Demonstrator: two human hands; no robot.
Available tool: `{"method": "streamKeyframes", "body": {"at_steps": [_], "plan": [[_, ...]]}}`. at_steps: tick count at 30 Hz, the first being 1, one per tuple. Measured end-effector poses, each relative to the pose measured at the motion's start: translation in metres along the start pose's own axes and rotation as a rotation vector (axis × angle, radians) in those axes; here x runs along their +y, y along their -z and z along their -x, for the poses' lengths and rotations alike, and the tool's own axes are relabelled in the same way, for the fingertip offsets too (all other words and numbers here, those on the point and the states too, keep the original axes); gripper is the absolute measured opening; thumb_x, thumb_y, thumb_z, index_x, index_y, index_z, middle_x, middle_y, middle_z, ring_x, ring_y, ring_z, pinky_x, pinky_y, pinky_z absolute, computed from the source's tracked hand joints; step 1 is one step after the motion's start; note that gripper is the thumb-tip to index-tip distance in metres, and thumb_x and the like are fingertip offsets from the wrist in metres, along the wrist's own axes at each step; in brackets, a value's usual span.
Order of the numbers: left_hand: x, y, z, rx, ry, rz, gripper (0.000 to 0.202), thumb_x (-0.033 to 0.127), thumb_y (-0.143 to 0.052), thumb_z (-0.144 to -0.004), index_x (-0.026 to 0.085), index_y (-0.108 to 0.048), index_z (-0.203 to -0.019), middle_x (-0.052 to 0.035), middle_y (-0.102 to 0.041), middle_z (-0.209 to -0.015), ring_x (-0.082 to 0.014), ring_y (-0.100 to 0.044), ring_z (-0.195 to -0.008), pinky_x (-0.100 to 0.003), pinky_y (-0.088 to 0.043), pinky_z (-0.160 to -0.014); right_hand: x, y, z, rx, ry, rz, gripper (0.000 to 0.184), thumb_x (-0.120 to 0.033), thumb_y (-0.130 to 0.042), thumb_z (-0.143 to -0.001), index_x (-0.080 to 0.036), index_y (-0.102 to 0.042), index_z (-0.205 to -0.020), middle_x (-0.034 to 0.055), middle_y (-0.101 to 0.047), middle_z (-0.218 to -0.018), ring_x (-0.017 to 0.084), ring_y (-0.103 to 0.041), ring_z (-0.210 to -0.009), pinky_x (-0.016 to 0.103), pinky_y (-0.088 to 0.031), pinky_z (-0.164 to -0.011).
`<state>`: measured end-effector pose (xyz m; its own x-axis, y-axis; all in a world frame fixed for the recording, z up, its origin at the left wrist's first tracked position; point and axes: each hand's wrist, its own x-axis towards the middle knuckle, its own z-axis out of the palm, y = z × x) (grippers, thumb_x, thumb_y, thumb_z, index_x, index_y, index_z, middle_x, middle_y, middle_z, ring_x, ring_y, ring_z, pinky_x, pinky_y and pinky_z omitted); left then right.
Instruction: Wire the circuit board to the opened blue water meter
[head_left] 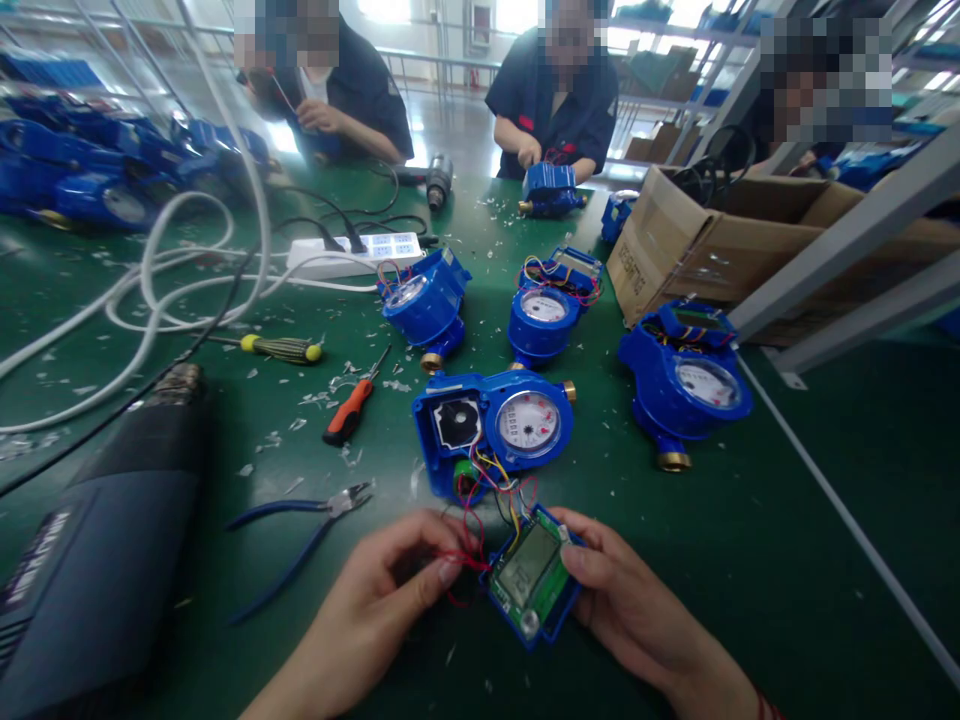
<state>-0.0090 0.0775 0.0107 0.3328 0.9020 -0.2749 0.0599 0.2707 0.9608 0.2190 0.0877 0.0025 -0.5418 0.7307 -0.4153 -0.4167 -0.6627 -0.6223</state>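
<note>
Circuit board (pixel 553 592) pinched in right grip (pixel 634 615), red wires (pixel 472 560) in left grip (pixel 394 585), screen digits (pixel 517 578) unclear

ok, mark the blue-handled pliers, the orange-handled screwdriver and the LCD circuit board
Blue-handled pliers (pixel 338 503): head view, on the pivot.
Orange-handled screwdriver (pixel 349 409): head view, mid-handle.
LCD circuit board (pixel 529 562): head view, on its display.

In front of me spreads a green tabletop (pixel 720 520), with a grey metal frame (pixel 847 228) slanting up on my right. Beyond it I see a pale, shiny floor (pixel 450 125), a metal railing (pixel 442 62), loaded shelves (pixel 679 32) and windows (pixel 384 10) glaring white.
</note>
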Motion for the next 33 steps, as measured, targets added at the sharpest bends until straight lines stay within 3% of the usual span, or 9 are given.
{"method": "streamKeyframes", "body": {"at_steps": [3,7,13,18,25,33], "plan": [[-0.004,0.001,0.001,0.060,0.050,0.031,0.011,0.028,-0.054,-0.084,0.017,-0.057,-0.084,-0.0019,-0.060,-0.079,-0.0134,-0.056,-0.073,-0.024,-0.043,-0.066,0.002,0.001,0.000,-0.024,0.001,-0.054,0.033,-0.024,-0.061,-0.080,-0.014,-0.055,-0.111,0.0072,-0.066,-0.095,0.017,-0.063,-0.086,0.033,-0.047,-0.084],[-0.006,0.001,0.002,0.106,0.069,0.018,0.012,0.028,-0.059,-0.081,0.016,-0.058,-0.081,-0.0011,-0.060,-0.076,-0.0110,-0.054,-0.067,-0.022,-0.042,-0.062,0.003,0.003,0.000,-0.029,-0.002,-0.081,0.031,-0.022,-0.059,-0.081,-0.013,-0.055,-0.111,0.0080,-0.065,-0.097,0.017,-0.063,-0.089,0.034,-0.046,-0.086],[-0.004,0.003,0.004,0.064,0.066,0.038,0.011,0.028,-0.057,-0.082,0.017,-0.058,-0.084,-0.0001,-0.058,-0.076,-0.0098,-0.052,-0.068,-0.020,-0.041,-0.062,0.001,0.002,-0.001,-0.010,-0.034,-0.090,0.033,-0.025,-0.063,-0.077,-0.012,-0.057,-0.106,0.0083,-0.066,-0.095,0.018,-0.064,-0.086,0.033,-0.046,-0.085],[-0.001,0.004,0.002,-0.004,0.096,0.013,0.014,0.030,-0.056,-0.083,0.016,-0.058,-0.085,-0.0014,-0.059,-0.074,-0.0108,-0.051,-0.068,-0.021,-0.041,-0.062,0.006,0.008,-0.004,0.114,-0.053,-0.191,0.031,-0.025,-0.066,-0.075,-0.012,-0.058,-0.102,0.0073,-0.068,-0.092,0.015,-0.065,-0.082,0.029,-0.047,-0.081],[-0.005,0.003,0.003,0.084,0.069,-0.192,0.020,0.035,-0.051,-0.085,0.019,-0.061,-0.091,-0.0018,-0.061,-0.077,-0.0117,-0.052,-0.067,-0.021,-0.043,-0.058,0.007,0.009,-0.006,0.060,-0.022,-0.248,0.024,-0.023,-0.061,-0.080,-0.012,-0.061,-0.101,0.0068,-0.070,-0.091,0.014,-0.066,-0.082,0.028,-0.048,-0.082],[-0.005,-0.002,-0.001,0.172,-0.106,-0.583,0.017,0.030,-0.047,-0.086,0.020,-0.062,-0.088,-0.0031,-0.064,-0.083,-0.0150,-0.059,-0.074,-0.025,-0.048,-0.068,0.004,0.001,-0.007,0.070,0.009,-0.269,0.022,-0.023,-0.058,-0.082,-0.010,-0.063,-0.099,0.0078,-0.070,-0.090,0.016,-0.066,-0.082,0.031,-0.047,-0.084]]}}
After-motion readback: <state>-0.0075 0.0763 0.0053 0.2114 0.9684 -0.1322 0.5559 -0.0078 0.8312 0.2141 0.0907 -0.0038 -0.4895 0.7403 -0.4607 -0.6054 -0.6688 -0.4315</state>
